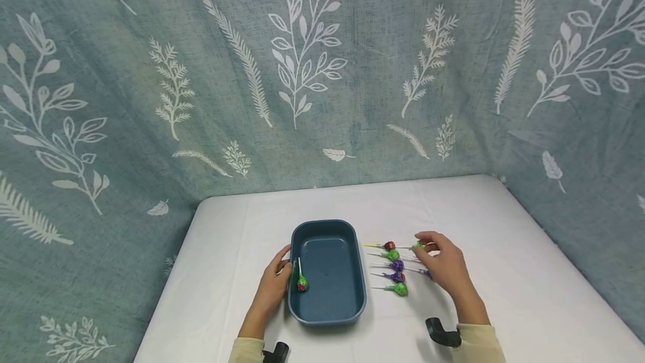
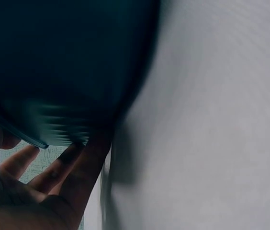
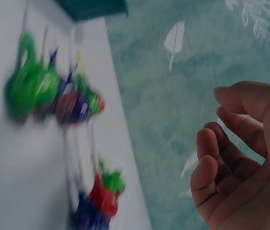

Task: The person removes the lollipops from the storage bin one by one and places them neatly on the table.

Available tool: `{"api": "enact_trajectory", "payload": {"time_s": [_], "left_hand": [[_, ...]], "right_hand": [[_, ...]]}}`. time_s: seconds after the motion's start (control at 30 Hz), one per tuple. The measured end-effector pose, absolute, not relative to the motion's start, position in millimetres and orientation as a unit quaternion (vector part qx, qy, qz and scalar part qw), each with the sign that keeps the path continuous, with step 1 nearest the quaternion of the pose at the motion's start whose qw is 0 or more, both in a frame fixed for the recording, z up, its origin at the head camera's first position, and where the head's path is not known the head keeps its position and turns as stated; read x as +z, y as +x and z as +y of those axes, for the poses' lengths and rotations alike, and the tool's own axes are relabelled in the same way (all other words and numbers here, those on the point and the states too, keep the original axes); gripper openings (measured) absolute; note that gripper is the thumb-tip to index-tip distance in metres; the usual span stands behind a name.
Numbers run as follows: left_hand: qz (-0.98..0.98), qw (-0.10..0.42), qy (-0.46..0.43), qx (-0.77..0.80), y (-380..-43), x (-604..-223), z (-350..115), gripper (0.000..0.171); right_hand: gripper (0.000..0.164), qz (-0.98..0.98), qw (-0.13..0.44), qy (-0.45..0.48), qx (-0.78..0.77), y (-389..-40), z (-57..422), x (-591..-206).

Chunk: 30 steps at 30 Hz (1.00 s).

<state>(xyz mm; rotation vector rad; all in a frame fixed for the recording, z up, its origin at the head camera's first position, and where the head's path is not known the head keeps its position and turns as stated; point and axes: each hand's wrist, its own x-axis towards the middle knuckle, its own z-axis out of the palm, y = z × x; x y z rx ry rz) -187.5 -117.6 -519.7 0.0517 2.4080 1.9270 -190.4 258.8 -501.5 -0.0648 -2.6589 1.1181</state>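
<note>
A dark blue plastic tray [image 1: 330, 273] stands on the white table. My left hand [image 1: 276, 280] rests against its left side; in the left wrist view the extended fingers [image 2: 73, 179] touch the ribbed outer wall. One green-and-red lollipop [image 1: 302, 284] lies inside, near the left wall. To the right of the tray, wrapped lollipops form two columns, among them a red one [image 1: 389, 246], a purple one [image 1: 397, 266] and a green one [image 1: 400, 289]. My right hand [image 1: 444, 259] hovers over the farther column, by a green lollipop [image 1: 419, 244]. The right wrist view shows nothing between its bent fingers.
A purple lollipop [image 1: 426, 273] lies partly under the right hand. Black wrist mounts [image 1: 442, 333] stick out near both sleeves. Green-grey leaf-printed cloth [image 1: 312, 150] hangs behind the white table [image 1: 227, 245] and along its sides.
</note>
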Motion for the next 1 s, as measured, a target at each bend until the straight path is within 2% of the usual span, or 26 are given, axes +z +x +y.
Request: {"api": "enact_trajectory", "payload": {"time_s": [0.3, 0.6, 0.73, 1.0], "left_hand": [[0.785, 0.037, 0.012, 0.619, -188, -519, -117, 0.050], [0.792, 0.028, 0.014, 0.610, -207, -560, -124, 0.051], [0.789, 0.030, 0.015, 0.614, -210, -565, -126, 0.051], [0.790, 0.039, 0.012, 0.611, -212, -565, -127, 0.051]], "right_hand": [[0.027, -0.882, 0.137, 0.059, 0.447, -219, 194, -491], [0.023, -0.866, 0.096, 0.114, 0.478, -235, 132, -489], [0.021, -0.865, 0.068, 0.141, 0.477, -243, 112, -487], [0.021, -0.879, -0.023, 0.207, 0.428, -255, 83, -494]]}}
